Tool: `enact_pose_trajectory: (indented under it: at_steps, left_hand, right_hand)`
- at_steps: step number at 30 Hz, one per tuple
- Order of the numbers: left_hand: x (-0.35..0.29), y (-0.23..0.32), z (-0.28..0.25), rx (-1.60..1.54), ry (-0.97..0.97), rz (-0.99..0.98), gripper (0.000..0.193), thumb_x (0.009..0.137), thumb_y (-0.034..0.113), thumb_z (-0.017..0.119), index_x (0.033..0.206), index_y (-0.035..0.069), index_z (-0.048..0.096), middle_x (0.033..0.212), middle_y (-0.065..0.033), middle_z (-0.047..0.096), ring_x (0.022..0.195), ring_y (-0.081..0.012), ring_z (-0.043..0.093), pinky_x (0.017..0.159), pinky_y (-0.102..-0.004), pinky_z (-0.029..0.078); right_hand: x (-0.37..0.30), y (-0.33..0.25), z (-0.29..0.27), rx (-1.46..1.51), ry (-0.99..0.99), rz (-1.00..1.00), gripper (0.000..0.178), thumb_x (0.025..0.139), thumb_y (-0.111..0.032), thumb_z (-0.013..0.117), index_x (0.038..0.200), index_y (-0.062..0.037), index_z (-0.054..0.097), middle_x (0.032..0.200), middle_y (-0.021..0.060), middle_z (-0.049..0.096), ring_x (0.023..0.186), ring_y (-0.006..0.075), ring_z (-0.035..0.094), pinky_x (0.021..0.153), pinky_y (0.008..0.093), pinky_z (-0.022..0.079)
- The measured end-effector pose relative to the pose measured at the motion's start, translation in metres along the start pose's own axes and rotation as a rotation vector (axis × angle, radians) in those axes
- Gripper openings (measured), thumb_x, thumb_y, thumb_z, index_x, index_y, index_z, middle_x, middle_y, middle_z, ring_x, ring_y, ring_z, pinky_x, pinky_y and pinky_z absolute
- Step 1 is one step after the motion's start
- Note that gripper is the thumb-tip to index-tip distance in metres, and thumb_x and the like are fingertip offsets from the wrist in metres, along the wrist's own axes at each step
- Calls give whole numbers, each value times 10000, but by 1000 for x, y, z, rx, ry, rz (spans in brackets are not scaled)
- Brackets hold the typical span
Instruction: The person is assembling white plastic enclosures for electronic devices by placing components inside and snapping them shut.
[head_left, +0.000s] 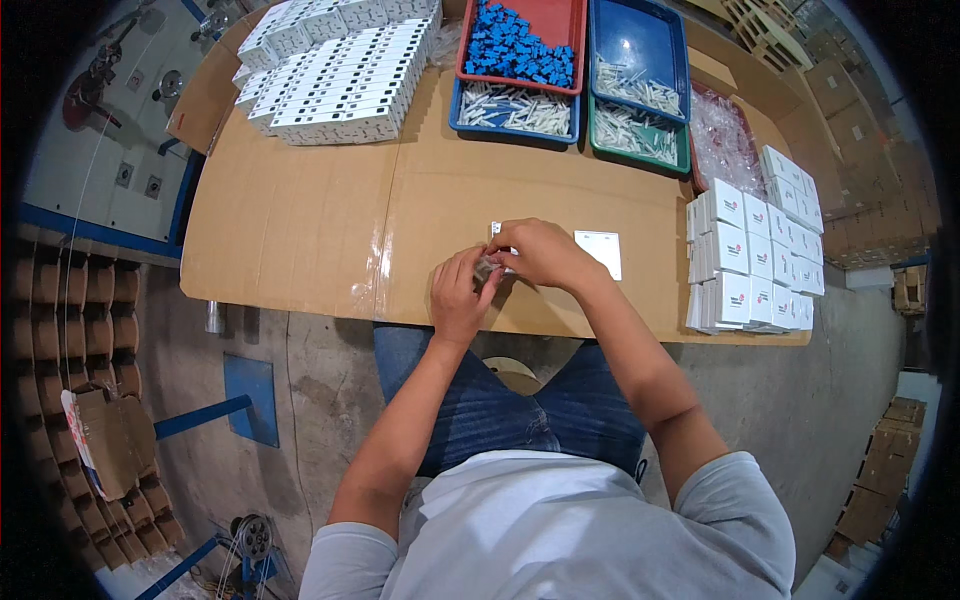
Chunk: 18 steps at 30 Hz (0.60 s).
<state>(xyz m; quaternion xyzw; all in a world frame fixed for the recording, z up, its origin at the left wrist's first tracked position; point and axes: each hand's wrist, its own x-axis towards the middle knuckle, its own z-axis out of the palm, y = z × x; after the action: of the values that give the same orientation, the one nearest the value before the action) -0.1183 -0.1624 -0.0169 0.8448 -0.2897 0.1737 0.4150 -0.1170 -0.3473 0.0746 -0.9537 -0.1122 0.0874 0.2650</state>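
Observation:
Near the front edge of the cardboard-covered table, my left hand [459, 298] and my right hand [543, 254] meet with fingers closed. Between their fingertips is a small crinkled piece of clear plastic [487, 268], which looks like a little bag; its contents are too covered to make out. Part of a white piece [495, 229] shows just behind my right fingers, mostly hidden by them. To the right of my right hand lies a flat white square [600, 254] with small marks near its upper edge.
Long white boxes [340, 128] are stacked at the far left. Trays at the back hold blue parts [515, 45], white plastic pieces [515, 108] and clear bags [722, 140]. Small white boxes [735, 255] stand piled at the right edge. The cardboard tabletop [290, 220] extends leftward.

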Motion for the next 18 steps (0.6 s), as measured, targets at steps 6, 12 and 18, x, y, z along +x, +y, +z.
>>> enact_pose_trajectory:
  at_steps: [6, 12, 18]
  left_hand:
    - [-1, -1, -1, 4, 11, -77, 402, 858, 219, 815, 1183, 36, 667, 1119, -122, 704, 1027, -311, 667, 903, -419, 491]
    - [0, 2, -3, 23, -33, -72, 394, 862, 214, 814, 1180, 33, 669, 1124, -129, 701, 1025, -319, 661, 902, -428, 489]
    - [-1, 1, 1, 32, -30, -85, 431, 855, 231, 830, 1202, 35, 665, 1085, -126, 691, 995, -308, 658, 881, -421, 488]
  right_hand:
    - [-1, 48, -4, 304, 148, 66, 220, 920, -233, 691, 1053, -78, 773, 988, 149, 758, 917, 362, 714, 832, 415, 565]
    - [6, 174, -46, -43, 702, 432, 195, 909, -250, 673, 1003, -106, 764, 972, 122, 749, 932, 337, 707, 807, 458, 564]
    - [5, 275, -91, -386, 842, 541, 166, 904, -153, 666, 1052, -131, 737, 1010, 110, 680, 1003, 351, 657, 812, 493, 560]
